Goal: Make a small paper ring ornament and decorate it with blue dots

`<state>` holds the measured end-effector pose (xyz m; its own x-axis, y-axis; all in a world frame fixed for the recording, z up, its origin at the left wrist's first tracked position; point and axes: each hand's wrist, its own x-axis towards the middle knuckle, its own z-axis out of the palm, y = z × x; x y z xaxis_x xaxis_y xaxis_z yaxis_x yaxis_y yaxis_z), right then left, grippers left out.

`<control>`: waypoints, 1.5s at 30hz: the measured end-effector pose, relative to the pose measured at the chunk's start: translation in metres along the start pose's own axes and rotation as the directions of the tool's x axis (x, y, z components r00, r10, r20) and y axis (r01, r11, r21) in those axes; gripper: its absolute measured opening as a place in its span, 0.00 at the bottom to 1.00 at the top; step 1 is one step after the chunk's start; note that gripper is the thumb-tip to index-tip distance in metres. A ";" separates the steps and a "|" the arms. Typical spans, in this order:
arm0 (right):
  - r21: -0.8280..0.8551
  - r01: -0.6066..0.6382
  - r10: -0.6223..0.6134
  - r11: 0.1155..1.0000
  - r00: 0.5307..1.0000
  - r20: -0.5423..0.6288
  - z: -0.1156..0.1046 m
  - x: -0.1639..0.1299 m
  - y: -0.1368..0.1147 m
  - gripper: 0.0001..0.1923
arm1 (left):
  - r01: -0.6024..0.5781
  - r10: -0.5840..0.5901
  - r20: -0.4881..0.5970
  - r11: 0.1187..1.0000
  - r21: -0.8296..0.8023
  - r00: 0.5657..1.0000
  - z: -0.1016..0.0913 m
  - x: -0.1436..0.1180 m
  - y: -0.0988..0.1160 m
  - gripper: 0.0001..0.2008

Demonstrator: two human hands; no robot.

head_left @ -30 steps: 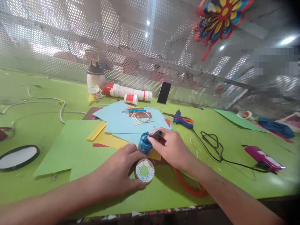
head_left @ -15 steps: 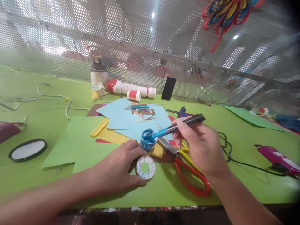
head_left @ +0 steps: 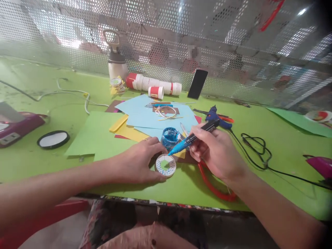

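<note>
My left hand (head_left: 138, 160) grips a small white disc (head_left: 165, 171) between thumb and fingers, low over the front of the table. The disc has a green hexagon in its middle and ruled segments around it, several filled with blue dots. In my right hand (head_left: 218, 150) is a black marker pen (head_left: 193, 136), its blue-coated tip at the disc's upper edge. Just behind the disc stands an open jar of blue paint (head_left: 170, 138). Red-handled scissors (head_left: 211, 185) lie partly hidden under my right hand.
Coloured paper sheets (head_left: 145, 119) cover the middle. Behind them lie stacked paper cups (head_left: 155, 84) and a phone (head_left: 197, 84) leaning upright. A blue glue gun (head_left: 213, 114) trails a black cable (head_left: 255, 145) to the right. A round mirror (head_left: 53, 139) lies left.
My right hand has brought the marker pen from the paint jar to the upper edge of the disc. My left hand still holds the disc. The camera view has tilted down.
</note>
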<state>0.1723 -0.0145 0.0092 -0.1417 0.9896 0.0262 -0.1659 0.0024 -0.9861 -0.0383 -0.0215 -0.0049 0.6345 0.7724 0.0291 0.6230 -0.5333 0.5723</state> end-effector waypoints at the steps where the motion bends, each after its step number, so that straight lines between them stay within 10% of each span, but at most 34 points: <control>1: 0.000 0.000 0.000 1.000 1.000 -0.007 -0.001 0.000 0.003 0.13 | 0.004 -0.004 0.012 1.000 0.006 1.000 -0.001 0.001 0.001 0.17; 20: -0.370 0.155 -0.164 0.916 0.986 0.007 -0.008 -0.029 0.013 0.06 | 0.060 -0.062 -0.013 0.993 -0.104 0.998 0.007 0.004 -0.011 0.24; 32: -0.295 0.140 -0.116 0.945 0.989 0.097 -0.007 -0.031 0.021 0.05 | 0.040 -0.043 -0.025 0.992 -0.118 0.999 0.007 0.004 -0.010 0.22; 45: -0.632 0.322 -0.296 0.705 0.943 0.150 0.010 -0.031 0.010 0.05 | 0.048 -0.050 -0.019 0.993 -0.112 0.999 0.007 0.004 -0.010 0.23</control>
<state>0.1654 -0.0463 -0.0001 -0.2313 0.9110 0.3414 0.4545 0.4114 -0.7900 -0.0388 -0.0152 -0.0164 0.5936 0.8046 0.0158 0.5974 -0.4538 0.6612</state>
